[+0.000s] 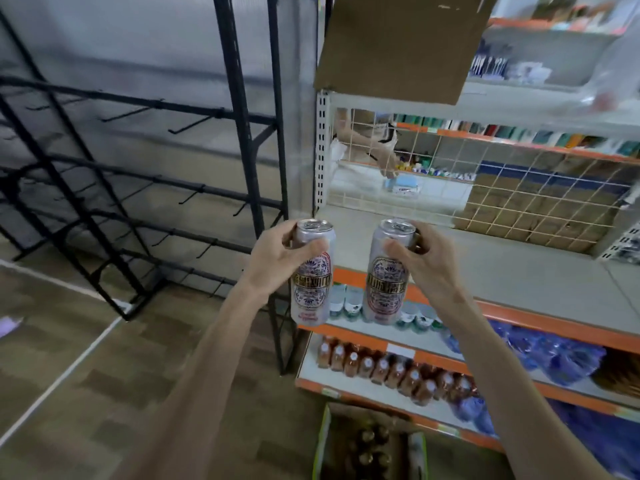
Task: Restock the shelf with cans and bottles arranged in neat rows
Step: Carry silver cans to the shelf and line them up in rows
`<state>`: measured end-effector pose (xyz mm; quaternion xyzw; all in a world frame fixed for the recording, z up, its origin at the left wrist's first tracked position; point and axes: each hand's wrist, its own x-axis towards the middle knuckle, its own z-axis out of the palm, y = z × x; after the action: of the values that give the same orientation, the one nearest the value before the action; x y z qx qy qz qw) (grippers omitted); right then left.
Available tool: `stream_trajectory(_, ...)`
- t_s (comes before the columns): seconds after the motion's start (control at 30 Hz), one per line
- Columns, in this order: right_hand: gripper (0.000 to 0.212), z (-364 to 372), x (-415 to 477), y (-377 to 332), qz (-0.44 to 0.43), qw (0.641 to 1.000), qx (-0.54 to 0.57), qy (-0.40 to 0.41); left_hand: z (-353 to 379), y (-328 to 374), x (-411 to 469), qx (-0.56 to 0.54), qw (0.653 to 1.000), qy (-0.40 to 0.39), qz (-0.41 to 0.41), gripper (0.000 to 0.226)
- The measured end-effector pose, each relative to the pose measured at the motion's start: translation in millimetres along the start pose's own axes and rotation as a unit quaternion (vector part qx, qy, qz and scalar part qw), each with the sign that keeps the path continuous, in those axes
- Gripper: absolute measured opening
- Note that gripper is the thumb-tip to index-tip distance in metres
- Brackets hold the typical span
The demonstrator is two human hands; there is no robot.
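Left hand (277,259): fingers and thumb curled round the upper half of the left can (313,285), thumb across the front just under the rim. Can upright, top up, held in the air off the left front corner of the shelf (519,271), not touching it.

Right hand (427,263): curled round the upper part of the right can (384,289), thumb across the front, fingers behind. Can upright, top up, in front of the orange front edge of the shelf, clear of the board.

Both cans: silver, with a round red-and-blue ornament and a gold lettered band. Side by side at about the same height, apart, with a gap between.

Shelf: grey board, orange front edge, white slotted post at the left corner. Wire grid (519,192) along the back. Cardboard sheet (398,43) above it.

Next tier down: small bottles (346,301) in a row behind the cans; blue packs (554,356) further right. Tier below that: white-capped bottles (381,370) with reddish-brown contents in close rows along the front.

On the floor (69,375) at the foot of the shelving: open box (320,445) with dark bottle tops inside, contents too blurred to name.

Left of the shelving: black rack (138,188) with hooks, beside the post.
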<state>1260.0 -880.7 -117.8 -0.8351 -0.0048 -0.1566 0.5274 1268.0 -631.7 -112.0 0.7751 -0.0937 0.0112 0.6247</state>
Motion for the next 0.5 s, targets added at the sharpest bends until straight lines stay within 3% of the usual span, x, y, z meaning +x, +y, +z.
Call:
stream_trajectory(0.1,0.04,5,-44,-16,0.005,1.0,-0.009,-0.005,-14,5,-41,-0.004,1.0,-0.008,0.007,0.039)
stream_trajectory(0.23,0.02,15,-105,-38,0.008,1.0,-0.014,0.001,-37,8,-98,-0.014,0.999,-0.03,0.006,0.041)
stream_trajectory(0.5,0.016,61,-206,-96,0.013,1.0,-0.017,0.008,-104,5,-187,-0.028,0.997,-0.066,-0.003,0.045)
